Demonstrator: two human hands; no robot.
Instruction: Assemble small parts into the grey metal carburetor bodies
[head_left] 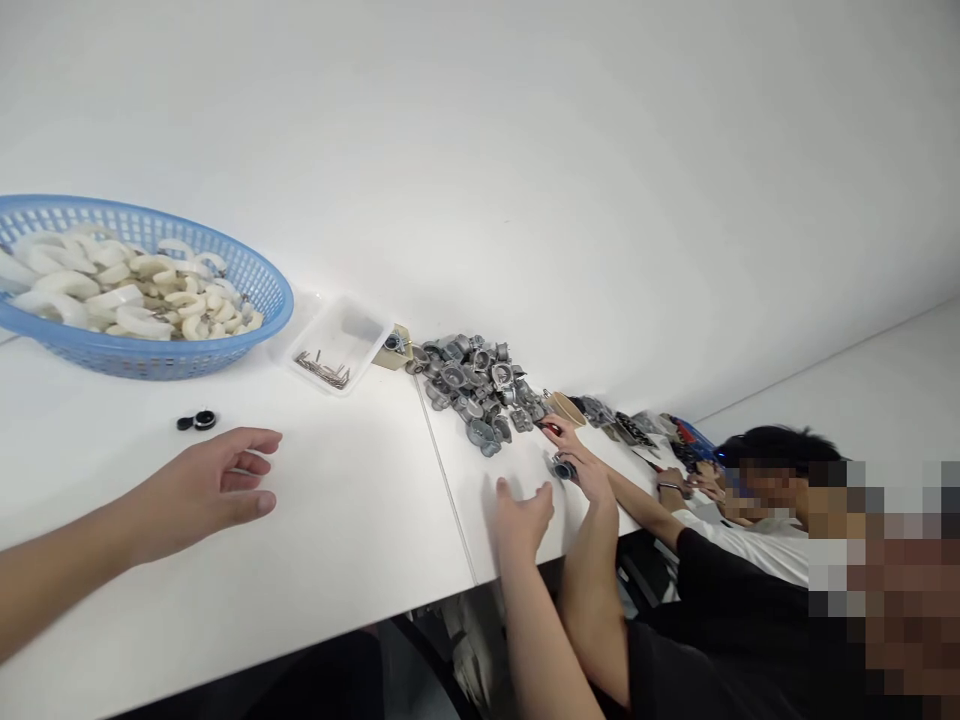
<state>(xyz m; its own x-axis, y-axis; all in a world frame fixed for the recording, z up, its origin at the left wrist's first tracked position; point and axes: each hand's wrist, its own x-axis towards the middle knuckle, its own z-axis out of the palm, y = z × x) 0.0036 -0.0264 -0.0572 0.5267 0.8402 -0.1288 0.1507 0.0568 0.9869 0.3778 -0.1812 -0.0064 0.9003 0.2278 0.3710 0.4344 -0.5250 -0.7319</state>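
I am looking at two small black parts [196, 421] lying side by side on the white table [337, 520], one a plain little disc and the other a slightly larger ring. They are sitting just beyond the fingertips of the left hand [199, 490] and are not touching it. That hand is hovering low over the table with its fingers loosely spread and slightly curled, and it is gripping nothing. The right hand [523, 518] is lying palm down near the table's front edge, well apart from the black parts. Its fingers are splayed and it too is carrying nothing.

Behind the two parts, one blue basket [247, 270] is standing at the far left, and white curved pieces [112, 290] are filling it in a heap too tangled for me to count. Just beside it, one clear tray [352, 325] is holding a small cluster of metal pins [322, 368], too fine to number. One tan box [395, 346] is sitting against the tray's far side, and a pile of grey metal castings [472, 385] is spreading out next to it.

Past my right hand, a co-worker's two hands [589, 475] are working at the table, and one is pinching a single grey part [562, 468]
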